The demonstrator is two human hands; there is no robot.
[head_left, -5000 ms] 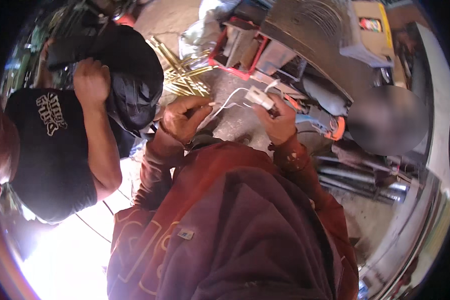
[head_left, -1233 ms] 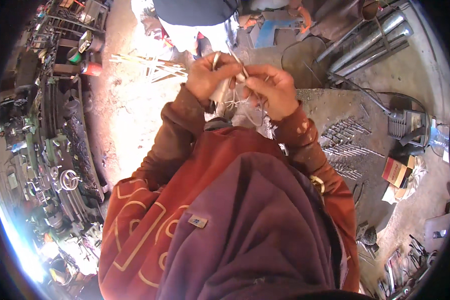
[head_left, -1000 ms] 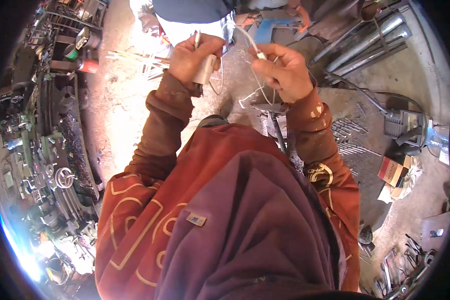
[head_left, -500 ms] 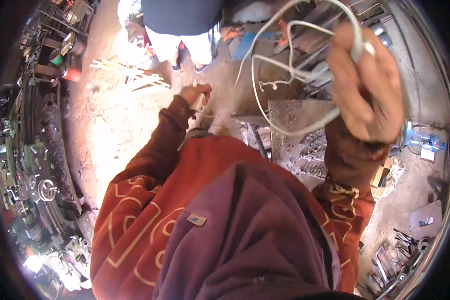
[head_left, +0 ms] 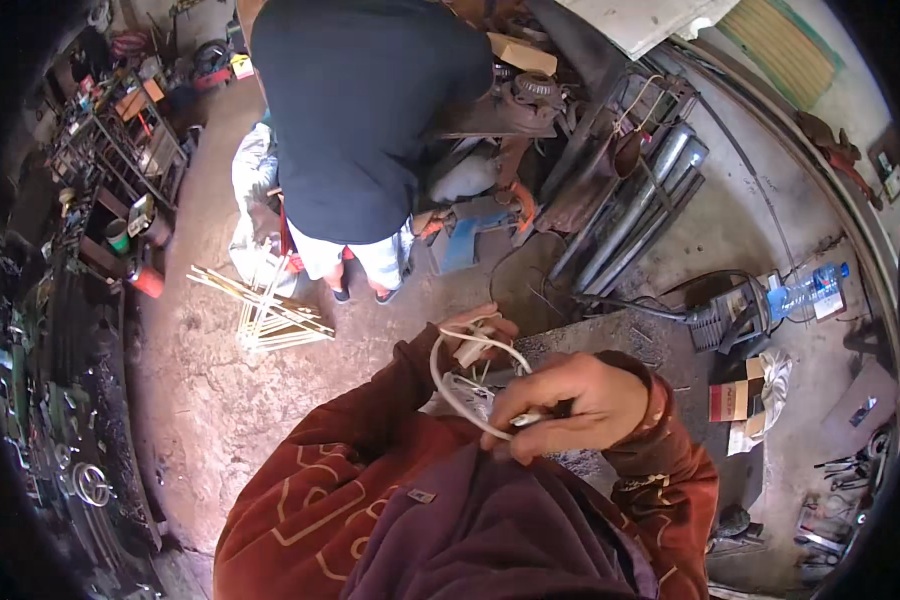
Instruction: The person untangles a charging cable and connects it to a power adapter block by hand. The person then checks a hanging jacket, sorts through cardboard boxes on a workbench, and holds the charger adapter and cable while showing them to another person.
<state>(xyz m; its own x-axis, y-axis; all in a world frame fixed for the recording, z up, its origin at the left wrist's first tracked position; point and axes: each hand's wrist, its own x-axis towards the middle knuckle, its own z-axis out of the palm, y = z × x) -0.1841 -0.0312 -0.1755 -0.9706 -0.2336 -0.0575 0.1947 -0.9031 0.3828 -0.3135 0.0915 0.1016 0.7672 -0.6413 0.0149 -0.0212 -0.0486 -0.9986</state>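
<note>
A white cable hangs in a loose loop between my two hands. My left hand closes around a small white block, perhaps a plug or adapter, with some of the cable across its fingers. Lower and to the right, my right hand pinches the cable. A short light-coloured end pokes out between its thumb and fingers. The fingers partly hide what both hands hold.
Ahead, a person in a dark shirt stands bent at a cluttered workbench. White sticks lie on the floor. Metal pipes lean at the right, near a clear bottle and an open box. Machinery lines the left.
My right hand has come down and left, bringing the looped cable close to my left hand. My left hand has moved right and nearer. The view has tilted up, showing more of the other person.
</note>
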